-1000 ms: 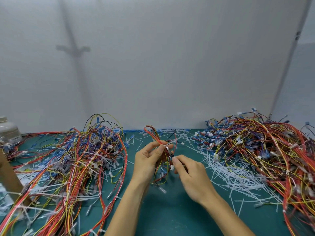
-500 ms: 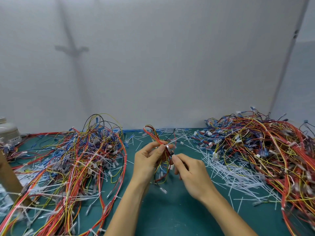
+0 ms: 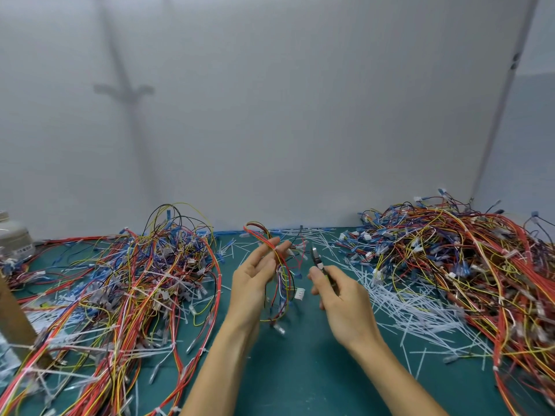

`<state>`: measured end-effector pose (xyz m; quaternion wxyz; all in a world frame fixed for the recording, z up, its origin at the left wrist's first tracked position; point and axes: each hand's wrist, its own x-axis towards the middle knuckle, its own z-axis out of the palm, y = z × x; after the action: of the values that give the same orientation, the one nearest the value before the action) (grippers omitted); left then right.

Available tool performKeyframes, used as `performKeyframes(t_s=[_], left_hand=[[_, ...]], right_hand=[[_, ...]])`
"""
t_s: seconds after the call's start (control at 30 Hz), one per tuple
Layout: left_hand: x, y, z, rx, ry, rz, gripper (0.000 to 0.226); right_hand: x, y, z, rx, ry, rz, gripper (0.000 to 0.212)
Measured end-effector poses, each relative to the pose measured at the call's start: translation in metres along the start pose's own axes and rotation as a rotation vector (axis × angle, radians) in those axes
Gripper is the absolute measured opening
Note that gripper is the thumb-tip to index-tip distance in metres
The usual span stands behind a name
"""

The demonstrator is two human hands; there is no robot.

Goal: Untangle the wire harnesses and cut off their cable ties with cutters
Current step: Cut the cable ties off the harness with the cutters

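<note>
My hands have drawn apart: my right hand (image 3: 339,295) curls round the cutters (image 3: 316,259), just right of the wire harness (image 3: 283,274), which my left hand (image 3: 253,277) pinches above the mat (image 3: 300,370), other fingers (image 3: 264,250) loose. That snip seems done; next I'd hunt for another cable tie.

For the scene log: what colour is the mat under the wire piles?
Dark teal green mat, clearest in the head view between the forearms.
</note>
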<state>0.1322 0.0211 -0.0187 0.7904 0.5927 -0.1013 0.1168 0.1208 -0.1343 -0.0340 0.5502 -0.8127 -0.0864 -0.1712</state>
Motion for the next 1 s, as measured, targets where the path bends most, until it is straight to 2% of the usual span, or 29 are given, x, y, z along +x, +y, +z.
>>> performKeyframes(t_s=[0.13,0.23,0.3,0.5,0.63,0.87,1.0], left_hand=[[0.001,0.002,-0.003,-0.021,-0.111,-0.001,0.058],[0.0,0.0,0.004,-0.096,-0.163,-0.037,0.066],[-0.001,0.0,0.007,-0.122,-0.147,-0.058,0.066],[0.001,0.0,0.002,0.063,0.108,0.013,0.041],[0.002,-0.004,-0.002,0.155,0.298,0.056,0.04],[0.007,-0.012,-0.016,0.256,0.685,-0.09,0.045],[0.007,-0.012,-0.016,0.267,0.729,-0.193,0.047]], right_hand=[[0.003,0.001,0.0,-0.016,0.013,0.039,0.014],[0.0,-0.001,0.006,0.136,-0.084,0.046,0.014],[-0.001,-0.002,0.007,0.16,-0.083,0.036,0.015],[0.004,-0.003,0.001,0.271,0.062,0.037,0.018],[0.008,-0.005,-0.006,0.451,0.142,0.084,0.014],[0.014,-0.005,-0.017,0.569,0.209,0.105,0.014],[0.014,-0.003,-0.018,0.576,0.21,0.114,0.014]])
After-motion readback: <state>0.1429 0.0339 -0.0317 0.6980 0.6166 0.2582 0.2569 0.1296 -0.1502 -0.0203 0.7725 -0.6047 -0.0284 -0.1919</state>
